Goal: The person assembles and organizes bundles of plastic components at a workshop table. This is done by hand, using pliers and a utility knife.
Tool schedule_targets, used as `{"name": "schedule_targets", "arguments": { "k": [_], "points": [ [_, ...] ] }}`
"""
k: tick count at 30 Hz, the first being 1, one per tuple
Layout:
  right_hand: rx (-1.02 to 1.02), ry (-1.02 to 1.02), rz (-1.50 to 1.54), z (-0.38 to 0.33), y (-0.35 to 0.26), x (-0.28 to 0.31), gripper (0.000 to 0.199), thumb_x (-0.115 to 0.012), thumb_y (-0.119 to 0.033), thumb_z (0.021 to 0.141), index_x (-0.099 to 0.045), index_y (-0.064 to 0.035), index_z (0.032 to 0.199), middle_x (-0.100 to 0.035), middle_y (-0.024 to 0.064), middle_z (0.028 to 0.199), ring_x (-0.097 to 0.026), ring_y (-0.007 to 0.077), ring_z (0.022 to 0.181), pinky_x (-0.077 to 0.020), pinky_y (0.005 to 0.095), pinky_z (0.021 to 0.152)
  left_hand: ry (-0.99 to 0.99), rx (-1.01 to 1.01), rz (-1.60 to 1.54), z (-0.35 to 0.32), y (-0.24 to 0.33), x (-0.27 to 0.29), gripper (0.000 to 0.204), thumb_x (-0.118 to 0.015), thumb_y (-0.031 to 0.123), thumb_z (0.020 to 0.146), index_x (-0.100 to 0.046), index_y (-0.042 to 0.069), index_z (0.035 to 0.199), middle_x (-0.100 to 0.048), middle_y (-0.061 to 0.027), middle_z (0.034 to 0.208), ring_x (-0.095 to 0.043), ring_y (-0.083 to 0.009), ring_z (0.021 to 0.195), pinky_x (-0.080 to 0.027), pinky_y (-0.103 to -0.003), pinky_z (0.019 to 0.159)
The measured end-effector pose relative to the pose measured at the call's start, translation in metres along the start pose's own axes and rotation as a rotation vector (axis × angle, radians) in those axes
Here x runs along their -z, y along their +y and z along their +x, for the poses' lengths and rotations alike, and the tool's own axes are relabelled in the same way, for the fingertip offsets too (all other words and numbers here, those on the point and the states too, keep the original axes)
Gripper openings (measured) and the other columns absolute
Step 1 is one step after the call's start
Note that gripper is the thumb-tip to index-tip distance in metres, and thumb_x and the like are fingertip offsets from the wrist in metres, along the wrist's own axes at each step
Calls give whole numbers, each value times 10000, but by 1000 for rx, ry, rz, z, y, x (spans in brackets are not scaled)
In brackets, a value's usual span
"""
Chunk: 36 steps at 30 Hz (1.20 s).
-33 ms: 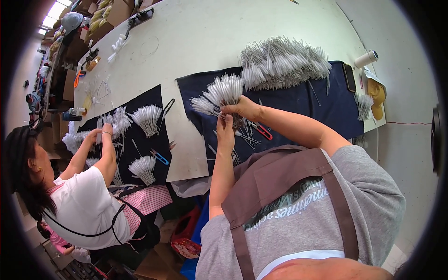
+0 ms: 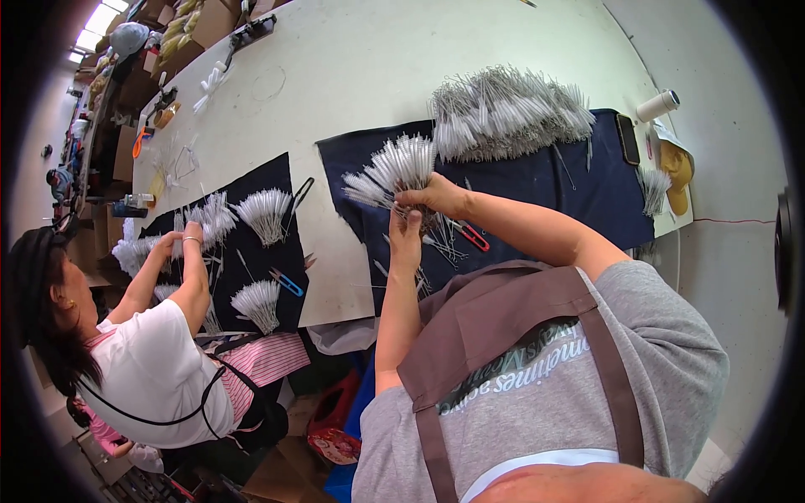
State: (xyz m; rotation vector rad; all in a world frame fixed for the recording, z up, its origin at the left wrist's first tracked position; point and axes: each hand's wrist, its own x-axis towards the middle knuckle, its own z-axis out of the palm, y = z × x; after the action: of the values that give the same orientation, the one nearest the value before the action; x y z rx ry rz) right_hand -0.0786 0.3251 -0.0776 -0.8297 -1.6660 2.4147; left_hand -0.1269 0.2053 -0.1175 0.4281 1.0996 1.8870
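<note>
A fanned bunch of small white wire brushes stands bristles up between my hands, over the dark blue cloth. My left hand is closed around the wire handles from below. My right hand grips the bunch from the right side, thumb toward the left hand; its other fingers are partly hidden behind the brushes. Just below the right hand lie red thread snips and several loose brushes. A large heap of the same brushes lies beyond my right hand.
A co-worker at the left handles brushes on another dark cloth, with brush bundles and blue snips. Toward the right table edge are a phone, a white roll, a small brush bundle and a yellow cap.
</note>
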Motion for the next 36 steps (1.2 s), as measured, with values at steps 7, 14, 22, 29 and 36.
{"name": "schedule_targets", "arguments": {
  "k": [7, 14, 22, 29, 36],
  "points": [
    [-28, -40, 9, -8, -2, -6, 306, -679, -193, 757, -589, -3, 980, -598, 48, 898, -559, 124, 772, -462, 255, 711, -7, 42, 271, -5, 11, -5, 375, -619, 114, 814, -425, 52, 1129, -526, 5, 922, -516, -87, 769, -430, -219, 645],
    [82, 194, -163, -2, 21, -24, 667, -758, -315, 653, -439, 21, 1133, -549, 140, 1027, -540, 175, 913, -448, 301, 794, 325, -113, 1161, -20, -3, -16, 366, -572, 110, 825, -383, 23, 1125, -528, -102, 1003, -548, -139, 835, -453, -295, 663],
    [-133, -252, 199, -32, -1, -15, 379, -543, -170, 807, -476, 28, 1123, -599, 136, 1039, -569, 166, 899, -455, 293, 799, 2, 288, 72, -41, 35, -13, 319, -570, 188, 847, -437, 34, 1092, -558, -89, 972, -585, -237, 853, -495, -365, 757],
    [-227, -530, 234, -51, -2, 5, 453, -542, -259, 831, -455, -17, 1205, -502, 95, 1230, -503, 122, 976, -421, 251, 802, -119, 532, -418, -61, 37, -28, 173, -576, 163, 845, -531, 62, 978, -577, -55, 831, -587, -198, 754, -527, -368, 678],
    [174, 22, 126, -67, -37, 46, 651, -414, -519, 857, -246, -170, 1380, -274, 94, 1408, -107, 217, 1342, -82, 424, 1064, -14, 622, -197, -76, 32, -39, 239, -605, 90, 817, -503, 55, 1030, -578, -59, 813, -579, -169, 702, -525, -341, 666]
  ]
}}
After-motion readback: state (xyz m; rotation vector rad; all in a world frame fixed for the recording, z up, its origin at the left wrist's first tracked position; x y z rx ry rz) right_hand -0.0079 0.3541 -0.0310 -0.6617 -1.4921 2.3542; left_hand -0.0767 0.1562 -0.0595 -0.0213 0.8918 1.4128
